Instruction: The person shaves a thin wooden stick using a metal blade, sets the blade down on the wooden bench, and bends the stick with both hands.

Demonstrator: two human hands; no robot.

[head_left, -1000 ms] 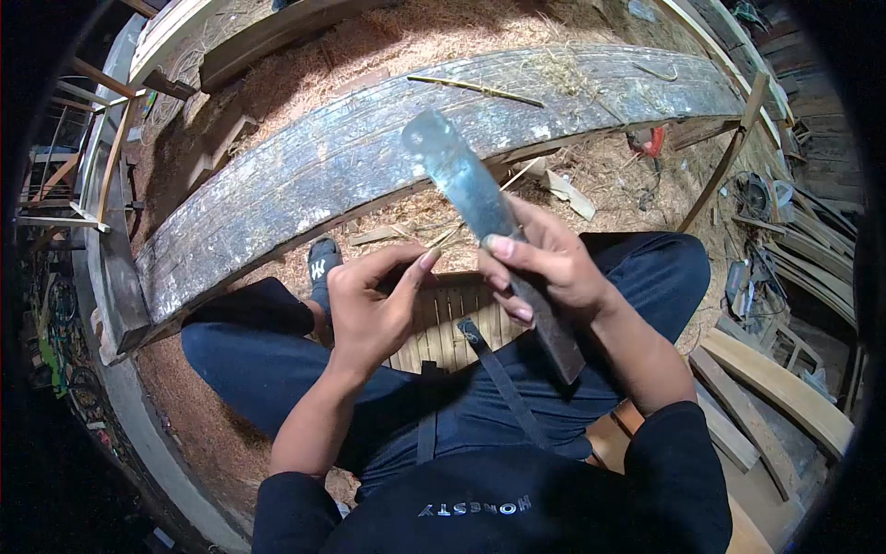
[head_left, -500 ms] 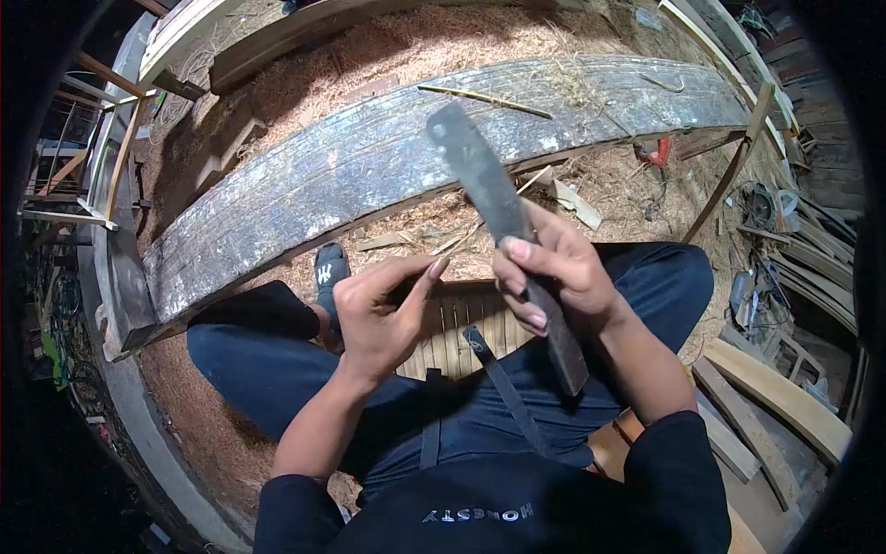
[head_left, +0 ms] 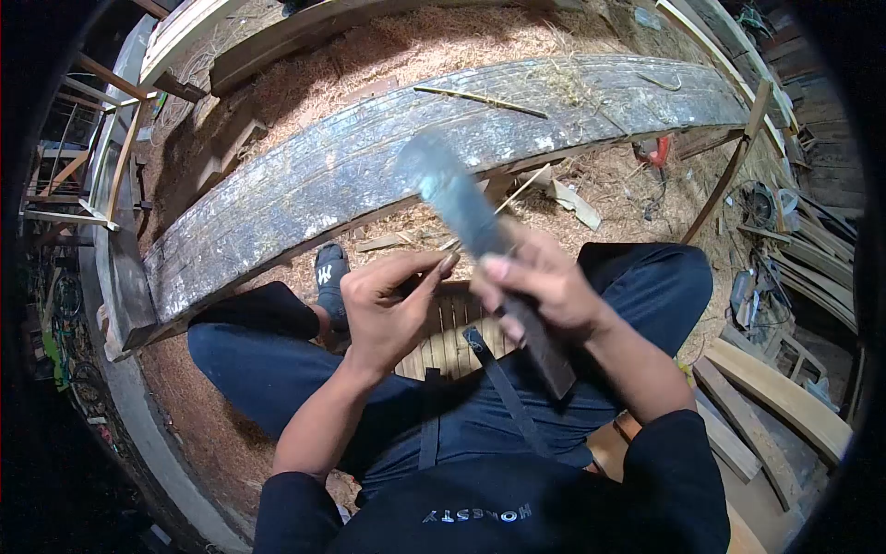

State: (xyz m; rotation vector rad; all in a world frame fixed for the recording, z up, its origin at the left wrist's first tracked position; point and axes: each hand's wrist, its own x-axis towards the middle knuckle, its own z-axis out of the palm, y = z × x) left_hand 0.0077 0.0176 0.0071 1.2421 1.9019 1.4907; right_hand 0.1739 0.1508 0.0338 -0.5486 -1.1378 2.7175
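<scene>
My right hand (head_left: 544,286) is closed round the dark handle of a broad-bladed knife (head_left: 452,198). Its blade points up and to the left, blurred by motion. Just left of it, my left hand (head_left: 392,300) is closed, thumb and forefinger pinched on a thin wooden strip (head_left: 524,188). That strip slants up to the right and passes behind the blade, which hides its middle. Whether the blade touches the strip I cannot tell. Below both hands lies a slatted, pale wooden piece (head_left: 445,346) between my legs.
A long weathered plank (head_left: 305,189) curves across in front of me, with a loose thin stick (head_left: 480,102) on it. Wood shavings (head_left: 212,415) cover the floor. A red-handled tool (head_left: 657,150) lies beyond my right knee; cut boards (head_left: 775,392) are stacked at right.
The knife and my right hand have moved a little to the left, with the blade tip lower. My left hand has shifted slightly to the right.
</scene>
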